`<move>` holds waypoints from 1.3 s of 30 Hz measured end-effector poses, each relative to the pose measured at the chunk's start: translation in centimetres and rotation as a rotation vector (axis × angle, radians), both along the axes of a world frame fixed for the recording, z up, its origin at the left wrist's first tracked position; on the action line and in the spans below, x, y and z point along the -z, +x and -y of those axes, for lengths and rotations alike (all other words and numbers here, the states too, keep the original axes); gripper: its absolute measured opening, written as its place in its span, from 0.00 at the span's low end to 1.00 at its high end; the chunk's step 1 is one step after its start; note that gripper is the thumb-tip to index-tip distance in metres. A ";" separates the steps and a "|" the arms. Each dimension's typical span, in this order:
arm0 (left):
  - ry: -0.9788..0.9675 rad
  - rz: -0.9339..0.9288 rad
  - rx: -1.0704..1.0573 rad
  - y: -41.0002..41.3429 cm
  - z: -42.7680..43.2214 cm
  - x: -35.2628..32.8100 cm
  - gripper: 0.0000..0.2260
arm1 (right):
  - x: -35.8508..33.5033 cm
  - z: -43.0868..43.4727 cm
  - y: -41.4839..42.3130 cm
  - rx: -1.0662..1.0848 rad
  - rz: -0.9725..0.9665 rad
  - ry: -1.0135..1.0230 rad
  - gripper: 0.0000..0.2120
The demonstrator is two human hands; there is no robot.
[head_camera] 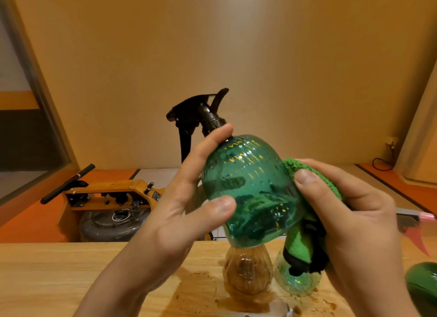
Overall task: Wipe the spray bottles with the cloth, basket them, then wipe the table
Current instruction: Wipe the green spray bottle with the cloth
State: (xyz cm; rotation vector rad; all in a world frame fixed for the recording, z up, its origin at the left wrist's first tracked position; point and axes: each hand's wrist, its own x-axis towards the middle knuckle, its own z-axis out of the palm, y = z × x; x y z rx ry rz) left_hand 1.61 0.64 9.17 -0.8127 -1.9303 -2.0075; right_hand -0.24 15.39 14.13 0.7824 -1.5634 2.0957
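Note:
A green see-through spray bottle (pixel 248 186) with a black trigger head is held up above the table, tilted to the left. My left hand (pixel 186 205) grips it, index finger at the neck and thumb on the body. My right hand (pixel 350 212) holds a green cloth (pixel 314 182) pressed against the bottle's right side; the cloth's tail hangs down. Below on the wooden table (pixel 71 276) stand a brown bottle (pixel 248 271) and another green bottle (pixel 298 281), both partly hidden.
Brown wet stains (pixel 198 290) spread on the table around the standing bottles. A green rounded object (pixel 423 288) shows at the right edge. A pink spray trigger (pixel 418 222) pokes in from the right. Beyond the table sits a yellow machine (pixel 111 196) on the floor.

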 end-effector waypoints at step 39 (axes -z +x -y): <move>0.001 -0.118 -0.302 -0.9 -1.0 0.4 0.25 | 6.0 -5.1 -1.0 0.285 -0.222 0.265 0.07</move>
